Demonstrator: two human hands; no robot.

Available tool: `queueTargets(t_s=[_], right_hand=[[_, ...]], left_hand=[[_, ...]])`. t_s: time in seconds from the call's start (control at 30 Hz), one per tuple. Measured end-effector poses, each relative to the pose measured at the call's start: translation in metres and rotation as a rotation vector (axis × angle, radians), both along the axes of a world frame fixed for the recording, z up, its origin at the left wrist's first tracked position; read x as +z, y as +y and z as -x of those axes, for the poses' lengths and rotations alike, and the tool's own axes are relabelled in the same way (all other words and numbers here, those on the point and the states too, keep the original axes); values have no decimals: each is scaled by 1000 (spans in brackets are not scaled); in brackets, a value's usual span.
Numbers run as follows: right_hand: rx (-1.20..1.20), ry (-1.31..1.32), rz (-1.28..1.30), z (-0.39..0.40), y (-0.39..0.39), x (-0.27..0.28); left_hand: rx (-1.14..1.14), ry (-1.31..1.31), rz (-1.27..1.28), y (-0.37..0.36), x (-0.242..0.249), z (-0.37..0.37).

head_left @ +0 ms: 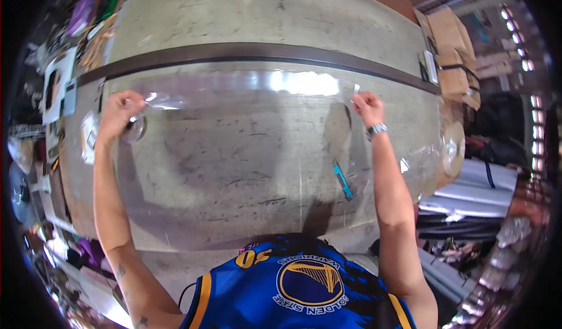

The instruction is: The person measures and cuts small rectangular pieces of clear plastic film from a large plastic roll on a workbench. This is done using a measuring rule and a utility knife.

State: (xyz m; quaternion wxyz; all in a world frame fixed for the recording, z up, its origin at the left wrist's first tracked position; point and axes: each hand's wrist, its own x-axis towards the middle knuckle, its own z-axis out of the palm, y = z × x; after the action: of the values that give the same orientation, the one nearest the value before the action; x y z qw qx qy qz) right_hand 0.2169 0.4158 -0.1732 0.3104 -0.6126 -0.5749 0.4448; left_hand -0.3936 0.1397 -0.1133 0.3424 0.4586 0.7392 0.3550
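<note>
A strip of clear plastic film point(234, 83) stretches across the worktable point(234, 212), with a bright glare on its right half. At its left end, my left hand point(120, 113) is closed in a pinch on the film, and a loose, crumpled piece shows by the fingertips. Just below that hand is a round, clear roll point(134, 128), perhaps tape. My right hand point(369, 107), with a watch on the wrist, pinches the film's right end, where a small whitish tip sticks up. Between my arms, nearer the right one, lies a teal utility knife point(342, 182).
A dark bar point(263, 52) runs across the table beyond my hands. Cardboard boxes point(453, 50) stand at the far right. Crinkled clear plastic point(424, 156) lies by the right edge, near silvery rolls point(474, 188). Assorted clutter fills the left side.
</note>
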Motion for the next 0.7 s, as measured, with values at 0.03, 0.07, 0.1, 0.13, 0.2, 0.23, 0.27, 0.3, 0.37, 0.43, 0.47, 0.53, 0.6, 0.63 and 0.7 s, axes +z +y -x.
queueTargets(t_s=[0.03,0.07,0.1,0.13,0.2,0.23,0.27,0.3,0.37,0.43,0.47,0.53,0.6,0.63,0.7], right_hand=[[-26,-25,1,12,8,-6],[-70,-42,49,26,12,-7],[-106,60,62,34,17,-18],[-102,28,56,38,24,-33],[-83,33,70,40,31,-56],[-70,30,34,40,33,-65],[-55,26,-3,40,34,-73],[-41,21,-38,39,34,-80],[-14,-48,-53,33,38,-93],[2,-83,-57,29,36,-92],[6,-82,-52,31,34,-88],[-40,-91,-59,34,32,-82],[-139,-106,-77,38,27,-76],[-195,-48,-11,46,19,-61],[-169,-91,-26,43,19,-65]], left_hand=[[26,26,39,15,-3,10],[55,56,79,27,-6,20],[49,103,79,36,-20,33],[75,104,88,42,-31,40],[135,109,109,47,-50,48],[149,108,172,47,-55,52],[175,185,150,46,-62,53],[200,262,128,44,-66,49],[286,374,152,42,-67,39],[303,450,81,37,-75,37],[312,485,43,35,-78,37],[353,581,2,31,-83,36],[442,685,-104,27,-95,37],[533,707,-100,27,-102,41],[604,620,-80,26,-109,47]])
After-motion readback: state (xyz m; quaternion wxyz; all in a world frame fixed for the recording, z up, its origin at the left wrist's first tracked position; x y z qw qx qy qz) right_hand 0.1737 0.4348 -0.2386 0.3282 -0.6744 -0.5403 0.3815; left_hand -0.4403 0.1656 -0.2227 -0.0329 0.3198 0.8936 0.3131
